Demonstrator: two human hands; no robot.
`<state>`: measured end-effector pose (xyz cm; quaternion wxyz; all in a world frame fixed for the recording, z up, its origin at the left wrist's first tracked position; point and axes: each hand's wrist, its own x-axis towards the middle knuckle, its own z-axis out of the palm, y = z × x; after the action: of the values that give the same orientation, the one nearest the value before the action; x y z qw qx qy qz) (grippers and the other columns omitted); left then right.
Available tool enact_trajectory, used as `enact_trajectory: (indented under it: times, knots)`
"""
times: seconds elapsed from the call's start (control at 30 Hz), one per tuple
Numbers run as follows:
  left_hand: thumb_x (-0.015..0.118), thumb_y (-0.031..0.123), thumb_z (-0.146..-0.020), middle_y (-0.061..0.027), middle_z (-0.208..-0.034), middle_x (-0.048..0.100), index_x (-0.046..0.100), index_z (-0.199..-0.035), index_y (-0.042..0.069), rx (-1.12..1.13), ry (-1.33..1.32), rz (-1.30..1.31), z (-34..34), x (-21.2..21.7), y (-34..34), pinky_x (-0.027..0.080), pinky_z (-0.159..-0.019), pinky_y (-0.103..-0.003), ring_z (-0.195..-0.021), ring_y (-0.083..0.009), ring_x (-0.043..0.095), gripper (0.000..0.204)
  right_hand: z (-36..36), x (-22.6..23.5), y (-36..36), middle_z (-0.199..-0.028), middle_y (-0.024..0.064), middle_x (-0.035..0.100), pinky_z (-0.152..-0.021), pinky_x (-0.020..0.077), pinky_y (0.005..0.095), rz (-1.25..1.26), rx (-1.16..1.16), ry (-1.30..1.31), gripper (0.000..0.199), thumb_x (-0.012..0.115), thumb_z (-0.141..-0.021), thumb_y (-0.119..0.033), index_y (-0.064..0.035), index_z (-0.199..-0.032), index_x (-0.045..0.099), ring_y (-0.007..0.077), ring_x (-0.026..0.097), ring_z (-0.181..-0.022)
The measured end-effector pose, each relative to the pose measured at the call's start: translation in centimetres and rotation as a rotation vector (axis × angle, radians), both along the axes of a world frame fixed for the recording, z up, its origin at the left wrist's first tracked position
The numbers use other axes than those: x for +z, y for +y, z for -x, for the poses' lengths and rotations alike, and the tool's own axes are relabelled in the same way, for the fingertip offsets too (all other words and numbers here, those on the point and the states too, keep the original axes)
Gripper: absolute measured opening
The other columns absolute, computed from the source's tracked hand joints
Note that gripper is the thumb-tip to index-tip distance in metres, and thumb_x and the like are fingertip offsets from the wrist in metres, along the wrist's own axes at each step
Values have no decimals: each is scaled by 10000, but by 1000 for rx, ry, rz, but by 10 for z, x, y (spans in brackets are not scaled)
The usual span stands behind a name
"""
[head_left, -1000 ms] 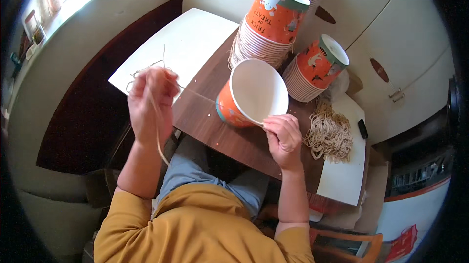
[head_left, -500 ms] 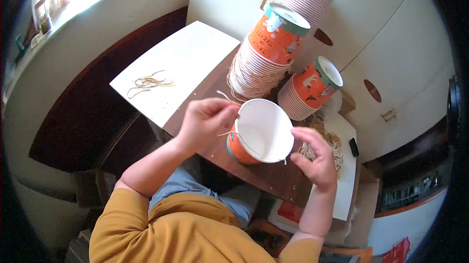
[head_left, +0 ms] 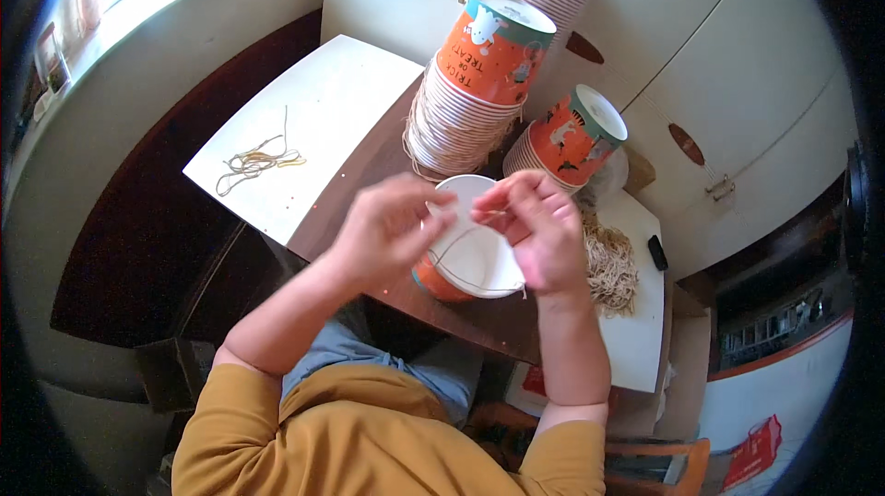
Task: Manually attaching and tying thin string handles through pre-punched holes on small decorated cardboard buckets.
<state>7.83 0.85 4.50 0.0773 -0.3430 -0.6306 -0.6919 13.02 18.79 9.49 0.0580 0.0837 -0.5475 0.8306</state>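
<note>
— What were the hands doing over the table?

— Both were raised above an orange paper cup [head_left: 466, 256] with a white inside, which lay on its side on the dark table [head_left: 369, 164] directly beneath them. The left hand [head_left: 392, 229] had its fingers curled in, tips pinched together near the cup's rim. The right hand [head_left: 539, 233] was likewise curled, its fingertips meeting the left's. A thin pale string [head_left: 461, 240] ran in a loop from between the fingertips down across the cup's mouth; both hands appeared to grip it, though the blur made the exact grip hard to tell.

— And around them?

— Beyond the hands, farther from the person, stood a tall stack of cups [head_left: 470, 90] leaning on its side, and to the right of it a shorter stack [head_left: 567, 141]. Just right of the right hand lay a heap of pale strings [head_left: 608, 261] on a white board [head_left: 636, 348]. Well to the left of the left hand, a few loose strings [head_left: 253, 162] lay on a white sheet [head_left: 313, 100].
</note>
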Motion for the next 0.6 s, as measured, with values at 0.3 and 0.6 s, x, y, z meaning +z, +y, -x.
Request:
enact_trajectory:
  times: [0.3, 0.6]
  knots:
    - [654, 119, -779, -79, -765, 638, 637, -1066, -55, -47, -207, 478, 61, -22, 18, 494, -646, -271, -687, -133, 597, 336, 50, -61, 30, -721, -12, 578, -564, 416, 210, -830, -92, -339, 101, 618, -888, -130, -39, -845, 616, 56, 510, -636]
    - [535, 110, -927, -30, -798, 633, 600, -1139, -39, -193, -664, 161, 19, -30, 3, 493, -596, -219, -667, -64, 579, 267, 45, -65, 17, -700, 10, 612, -554, 447, 243, -795, -83, -360, 119, 644, -851, -129, -25, -796, 629, 70, 530, -608]
